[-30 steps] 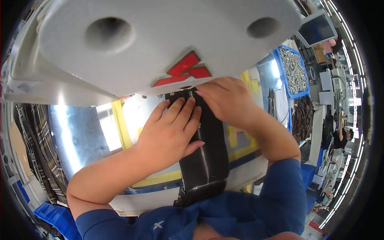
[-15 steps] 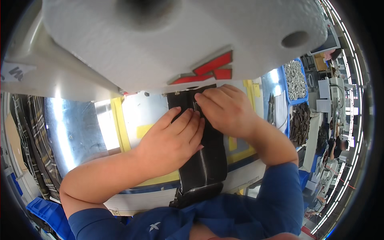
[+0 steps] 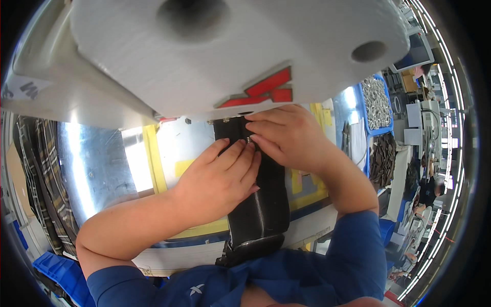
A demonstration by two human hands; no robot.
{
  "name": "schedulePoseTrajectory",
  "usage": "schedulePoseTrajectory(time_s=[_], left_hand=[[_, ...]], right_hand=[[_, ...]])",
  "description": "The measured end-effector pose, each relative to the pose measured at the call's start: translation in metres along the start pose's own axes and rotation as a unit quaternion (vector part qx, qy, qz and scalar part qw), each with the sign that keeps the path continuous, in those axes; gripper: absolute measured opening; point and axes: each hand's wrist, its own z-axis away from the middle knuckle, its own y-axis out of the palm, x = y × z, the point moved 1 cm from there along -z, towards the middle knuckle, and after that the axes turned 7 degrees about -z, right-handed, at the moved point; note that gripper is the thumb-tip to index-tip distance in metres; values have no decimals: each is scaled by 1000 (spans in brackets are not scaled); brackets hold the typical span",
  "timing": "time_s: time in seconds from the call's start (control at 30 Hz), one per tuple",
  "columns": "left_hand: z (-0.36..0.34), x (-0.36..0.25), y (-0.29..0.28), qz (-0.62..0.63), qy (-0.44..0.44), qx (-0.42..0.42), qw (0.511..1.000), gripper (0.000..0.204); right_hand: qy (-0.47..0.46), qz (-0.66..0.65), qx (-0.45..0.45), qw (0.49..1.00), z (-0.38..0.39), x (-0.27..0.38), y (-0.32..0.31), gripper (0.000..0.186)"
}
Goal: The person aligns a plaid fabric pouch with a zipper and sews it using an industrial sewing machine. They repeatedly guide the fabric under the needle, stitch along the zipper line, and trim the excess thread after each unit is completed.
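Note:
A long black fabric piece (image 3: pixel 273 204) with a metal zipper (image 3: pixel 260 212) down its length lies on the worktable, its near end hanging over the front edge by my body. My left hand (image 3: pixel 217 179) rests flat on its left side, fingers stretched toward the zipper. Farther up the strip, my right hand (image 3: pixel 289 134) lies on its right side, thumb by the zipper teeth and fingers reaching left beneath the machine. The big off-white machine head (image 3: pixel 204 71), resembling a sewing machine's, hides the strip's far end and any needle.
Yellow tape strips (image 3: pixel 152 153) mark the shiny table. Plaid cloth (image 3: pixel 51 179) hangs at the left, above a blue crate (image 3: pixel 61 273). On the right, a blue bin (image 3: pixel 393 110) holds many metal parts, with dark pieces (image 3: pixel 381 161) stacked nearby. Other people sit at the far right.
My right hand has shifted slightly left, with its thumb and fingers spreading apart across the zipper. My left hand and the black fabric stay almost in place; the head view has tilted slightly.

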Motion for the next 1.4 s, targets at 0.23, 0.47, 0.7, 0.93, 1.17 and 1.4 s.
schedulePoseTrajectory(time_s=[0.23, 0.47, 0.7, 0.93, 1.17, 1.4], left_hand=[[-1, 2, 0, 12, 2, 3, 1000, 61], [-2, 12, -6, 5, -54, 4, 999, 72], [-7, 16, -6, -13, -69, 25, 997, 74], [-11, 16, -8, -10, -81, 56, 995, 77], [-12, 15, -15, -33, -76, 79, 993, 80], [-12, 16, -16, -59, -61, 76, 993, 79]], right_hand=[[5, 24, 3, 1000, 2, 1, 5, 21], [-1, 17, 33, 999, 1, -1, 4, 21], [-11, 19, 39, 999, 0, 0, -1, 21], [-10, 9, 21, 1000, 0, -1, -1, 18], [-23, 8, 38, 999, 12, -2, -4, 21], [-12, -14, 79, 997, 9, -4, -14, 24]])
